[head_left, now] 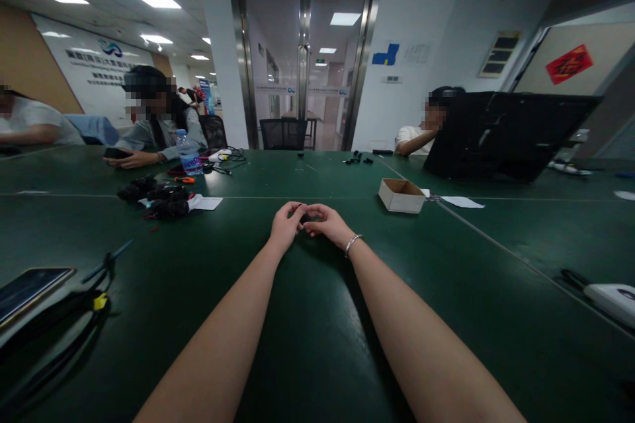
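**Small dark part pinched between our two hands at mid-table**

Small dark part (302, 215) sits between our fingertips, out near the middle of the green table (317, 344), and it is too small and shadowed for us to tell what it is. Our left hand (286, 225) has its fingers curled in, the tips meeting the part from the left side. Our right hand (327, 223) mirrors it, fingers bent and closed toward the same spot, with a thin silver bracelet (353, 243) at the wrist. Both hands touch at the fingertips and rest low over the tabletop, our forearms stretched straight out.

Beyond our right hand, well apart, stands an open cardboard box (401, 195), with a sheet of paper (462, 201) just past it. To the left lies a heap of black parts (159, 199) on another paper slip, and behind it a water bottle (188, 153) stands upright. A phone (30, 287) lies at the near left edge beside black cables (94, 297). Across the table a person (149, 122) holds a dark phone, and another person (421, 132) sits behind a black case (506, 135). A white device (612, 297) rests at the far right.
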`<state>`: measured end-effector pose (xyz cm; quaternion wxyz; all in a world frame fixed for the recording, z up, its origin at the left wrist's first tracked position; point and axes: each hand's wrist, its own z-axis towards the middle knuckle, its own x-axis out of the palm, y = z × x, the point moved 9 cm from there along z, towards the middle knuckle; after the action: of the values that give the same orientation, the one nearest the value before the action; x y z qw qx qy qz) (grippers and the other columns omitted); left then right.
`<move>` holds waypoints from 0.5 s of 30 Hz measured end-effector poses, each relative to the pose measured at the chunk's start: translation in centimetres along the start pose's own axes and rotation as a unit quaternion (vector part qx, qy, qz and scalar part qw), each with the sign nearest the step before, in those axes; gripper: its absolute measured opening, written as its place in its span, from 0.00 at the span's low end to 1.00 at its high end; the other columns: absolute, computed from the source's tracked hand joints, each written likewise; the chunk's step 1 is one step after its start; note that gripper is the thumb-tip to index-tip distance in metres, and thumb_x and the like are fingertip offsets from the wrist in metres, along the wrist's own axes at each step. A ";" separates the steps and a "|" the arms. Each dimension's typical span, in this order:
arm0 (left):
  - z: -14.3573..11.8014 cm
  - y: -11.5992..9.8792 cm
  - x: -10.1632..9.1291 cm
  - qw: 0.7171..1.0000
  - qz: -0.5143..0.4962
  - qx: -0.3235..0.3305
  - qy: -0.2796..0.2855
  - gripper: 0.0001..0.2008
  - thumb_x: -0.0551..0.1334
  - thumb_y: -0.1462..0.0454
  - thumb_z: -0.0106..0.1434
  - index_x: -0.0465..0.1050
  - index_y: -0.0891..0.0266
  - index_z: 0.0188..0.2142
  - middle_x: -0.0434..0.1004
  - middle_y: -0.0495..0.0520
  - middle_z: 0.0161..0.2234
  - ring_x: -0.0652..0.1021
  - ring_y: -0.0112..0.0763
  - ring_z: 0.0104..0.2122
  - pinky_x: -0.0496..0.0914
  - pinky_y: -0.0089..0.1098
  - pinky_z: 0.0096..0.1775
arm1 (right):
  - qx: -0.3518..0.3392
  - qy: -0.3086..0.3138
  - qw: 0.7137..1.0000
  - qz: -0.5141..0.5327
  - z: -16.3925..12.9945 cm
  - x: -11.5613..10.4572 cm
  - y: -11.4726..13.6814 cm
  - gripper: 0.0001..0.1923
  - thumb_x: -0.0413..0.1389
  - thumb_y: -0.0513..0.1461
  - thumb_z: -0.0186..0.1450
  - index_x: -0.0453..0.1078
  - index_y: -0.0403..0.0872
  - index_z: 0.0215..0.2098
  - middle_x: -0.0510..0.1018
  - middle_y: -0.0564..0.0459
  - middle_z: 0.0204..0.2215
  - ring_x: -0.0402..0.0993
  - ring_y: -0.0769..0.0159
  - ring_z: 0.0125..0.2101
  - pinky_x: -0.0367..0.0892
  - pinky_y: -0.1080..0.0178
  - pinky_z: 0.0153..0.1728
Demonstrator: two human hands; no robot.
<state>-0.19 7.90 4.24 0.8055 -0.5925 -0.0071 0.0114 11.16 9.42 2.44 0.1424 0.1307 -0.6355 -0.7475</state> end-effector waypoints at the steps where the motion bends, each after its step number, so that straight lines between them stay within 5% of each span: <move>1: 0.0 0.1 0.0 1.000 0.000 -0.003 -0.004 0.22 0.61 0.48 0.53 0.69 0.65 0.35 0.70 0.50 0.28 0.67 0.20 0.17 0.59 0.23 0.16 | -0.008 0.002 1.000 -0.017 0.2 0.2 0.1 0.23 0.63 0.30 0.52 0.66 0.45 0.44 0.73 0.52 0.37 0.73 0.74 0.24 0.70 0.71 0.23; 6: 0.2 0.2 -0.8 1.000 0.004 -0.023 -0.001 0.19 0.57 0.50 0.57 0.68 0.65 0.34 0.71 0.52 0.30 0.66 0.20 0.16 0.60 0.23 0.16 | -0.014 0.026 0.997 -0.070 0.8 1.5 -0.1 0.34 0.65 0.32 0.51 0.59 0.47 0.54 0.74 0.54 0.34 0.73 0.72 0.23 0.66 0.72 0.20; 9: -0.7 -0.9 -1.7 0.998 0.042 -0.031 0.034 0.17 0.57 0.51 0.58 0.68 0.65 0.34 0.72 0.53 0.32 0.65 0.19 0.15 0.59 0.23 0.16 | 0.000 0.056 0.995 -0.081 0.5 2.2 -0.3 0.30 0.65 0.33 0.53 0.63 0.45 0.52 0.76 0.52 0.35 0.73 0.73 0.26 0.68 0.71 0.26; 15: -9.2 -3.0 -6.6 0.962 0.165 -0.108 0.189 0.18 0.56 0.49 0.59 0.69 0.61 0.38 0.73 0.52 0.34 0.68 0.22 0.19 0.63 0.24 0.21 | 0.055 0.027 0.995 -0.081 0.2 1.2 -0.6 0.10 0.58 0.32 0.61 0.69 0.41 0.42 0.77 0.50 0.30 0.73 0.72 0.27 0.68 0.71 0.27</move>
<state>-6.54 -1.91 4.38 0.7103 -0.6603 0.2419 0.0306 9.95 9.25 1.90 0.0910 0.2100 -0.6589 -0.7166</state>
